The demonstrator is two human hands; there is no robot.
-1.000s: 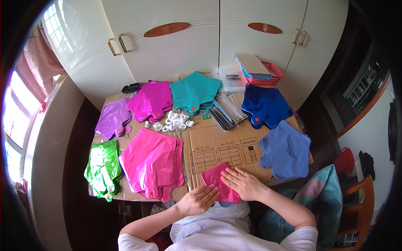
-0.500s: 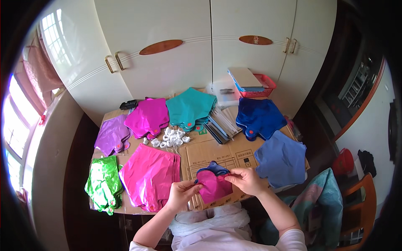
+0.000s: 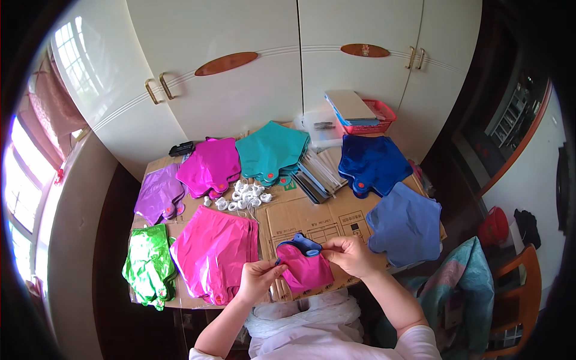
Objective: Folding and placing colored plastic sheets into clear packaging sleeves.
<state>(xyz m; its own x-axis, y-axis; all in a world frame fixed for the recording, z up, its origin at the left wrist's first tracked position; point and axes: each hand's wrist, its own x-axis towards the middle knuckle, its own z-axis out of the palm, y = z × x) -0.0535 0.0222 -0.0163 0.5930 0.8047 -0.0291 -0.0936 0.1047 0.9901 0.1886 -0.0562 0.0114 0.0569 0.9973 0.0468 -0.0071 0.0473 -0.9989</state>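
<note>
Between my two hands, near the table's front edge, hangs a magenta foil balloon (image 3: 306, 273), flat and folded, with blue foil (image 3: 307, 242) along its top. My left hand (image 3: 258, 281) pinches its left upper corner. The right corner is gripped by the thumb and fingers of my right hand (image 3: 351, 255). To the left lies a stack of shiny pink foil balloons (image 3: 213, 252). Pale blue balloons (image 3: 405, 225) rest to the right of my right hand.
Further stacks lie around: green (image 3: 149, 261), lilac (image 3: 159, 193), purple (image 3: 210, 165), teal (image 3: 273, 150) and dark blue (image 3: 375, 163). White ribbon rolls (image 3: 245, 195) and thin packets (image 3: 321, 174) sit mid-table. A red basket (image 3: 384, 114) stands behind; a chair (image 3: 522, 300) at right.
My hands still hold the magenta foil by its corners. Its blue upper part has shifted slightly, with a rounded blue tip now showing near my right fingers. The view has tilted a little.
</note>
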